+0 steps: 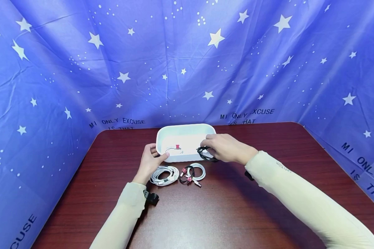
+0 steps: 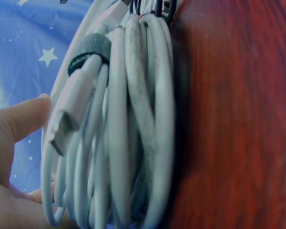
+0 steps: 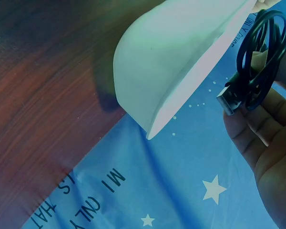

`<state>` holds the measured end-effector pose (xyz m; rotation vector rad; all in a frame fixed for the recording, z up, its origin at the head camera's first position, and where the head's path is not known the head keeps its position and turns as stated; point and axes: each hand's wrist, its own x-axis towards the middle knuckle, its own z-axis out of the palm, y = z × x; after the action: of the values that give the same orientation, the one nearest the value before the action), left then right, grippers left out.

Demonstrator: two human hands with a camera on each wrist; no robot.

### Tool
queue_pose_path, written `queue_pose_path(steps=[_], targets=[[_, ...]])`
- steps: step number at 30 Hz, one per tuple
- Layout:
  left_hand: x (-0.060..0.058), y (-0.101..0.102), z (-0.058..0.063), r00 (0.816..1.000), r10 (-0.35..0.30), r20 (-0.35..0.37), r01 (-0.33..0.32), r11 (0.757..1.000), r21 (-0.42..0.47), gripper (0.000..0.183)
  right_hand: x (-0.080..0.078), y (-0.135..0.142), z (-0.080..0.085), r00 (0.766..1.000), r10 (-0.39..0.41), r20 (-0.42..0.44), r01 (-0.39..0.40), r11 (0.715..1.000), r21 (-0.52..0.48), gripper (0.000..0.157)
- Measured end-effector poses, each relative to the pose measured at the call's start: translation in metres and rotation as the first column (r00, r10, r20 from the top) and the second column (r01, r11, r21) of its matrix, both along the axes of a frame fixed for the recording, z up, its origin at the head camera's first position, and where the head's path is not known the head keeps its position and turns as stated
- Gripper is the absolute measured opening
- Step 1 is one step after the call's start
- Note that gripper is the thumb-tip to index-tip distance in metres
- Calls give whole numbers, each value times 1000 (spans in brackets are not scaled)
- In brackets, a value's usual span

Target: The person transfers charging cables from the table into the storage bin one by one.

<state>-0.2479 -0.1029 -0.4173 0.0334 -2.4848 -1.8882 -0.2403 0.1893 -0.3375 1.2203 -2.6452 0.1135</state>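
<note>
A white box [image 1: 187,158] stands on the table, holding a thin white cable [image 1: 172,148] with a red tie. My left hand [image 1: 149,160] grips its left front corner, thumb over the rim. Above the box's right front edge, my right hand [image 1: 226,148] pinches a coiled black cable [image 1: 203,154]; its metal USB plug [image 3: 228,100] shows in the right wrist view. In front of the box lie a large white cable coil [image 1: 160,182], a small black cable [image 1: 181,178] with red ties, and a smaller white coil [image 1: 202,170]. A dark tie [image 2: 94,47] binds the large coil.
The dark red wooden table [image 1: 205,214] runs back to a blue curtain [image 1: 174,86] with white stars, which also hangs along both sides. A black wrist strap [image 1: 151,197] sits at my left sleeve.
</note>
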Motion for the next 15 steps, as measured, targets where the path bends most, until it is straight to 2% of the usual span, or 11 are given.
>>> queue_pose_path(steps=[15], targets=[[0,0,0,1000,-1,1,1,1000,-2,69,-17,-10,5,999,6,-46,-5,1000,18,28]])
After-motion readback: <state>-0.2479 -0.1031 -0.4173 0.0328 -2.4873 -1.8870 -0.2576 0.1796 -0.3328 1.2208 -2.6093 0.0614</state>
